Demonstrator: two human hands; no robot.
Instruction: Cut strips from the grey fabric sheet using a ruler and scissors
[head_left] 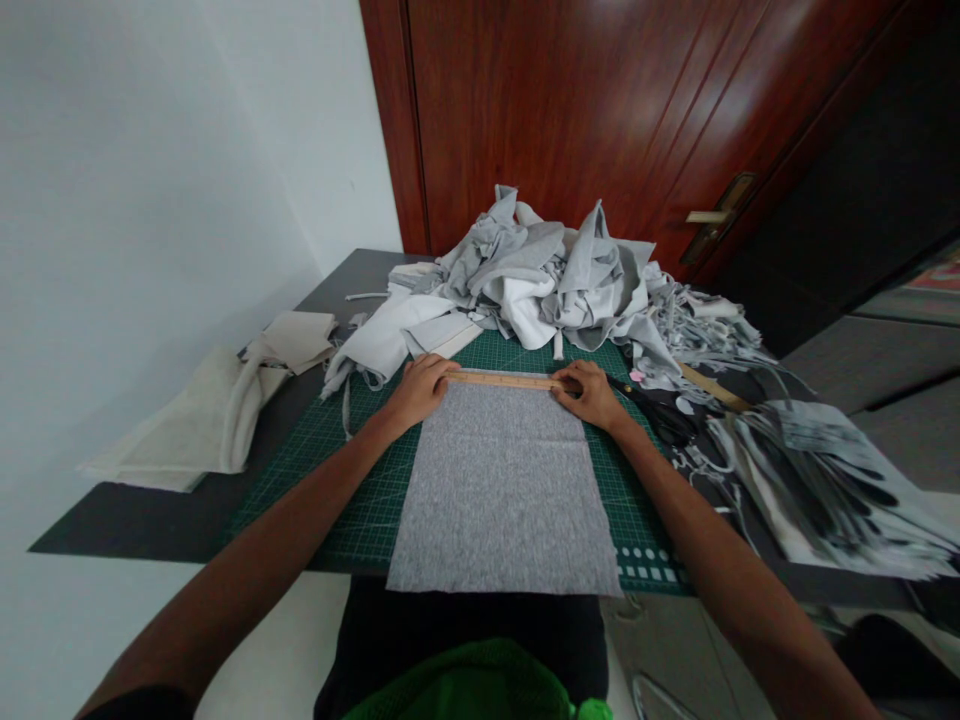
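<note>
A piece of heathered grey fabric (510,490) lies flat on a green cutting mat (345,510), its near edge hanging slightly over the table's front. Across the fabric's far edge runs a narrow tan ruler (502,379) with marks along it. My left hand (418,390) is closed on the ruler's left end, at the fabric's far left corner. At the far right corner, the fingers of my right hand (589,392) are bent round the other end. Something dark shows under those right fingers, too small to make out. Black-handled scissors (664,415) lie just right of this hand.
A large heap of grey and white cloth scraps (540,270) fills the back of the dark table (165,525). Folded cream fabric (195,425) lies at left. Stacked grey cloth pieces (840,490) sit at right, near thin shredded strips (705,325). Behind is a wooden door (570,110).
</note>
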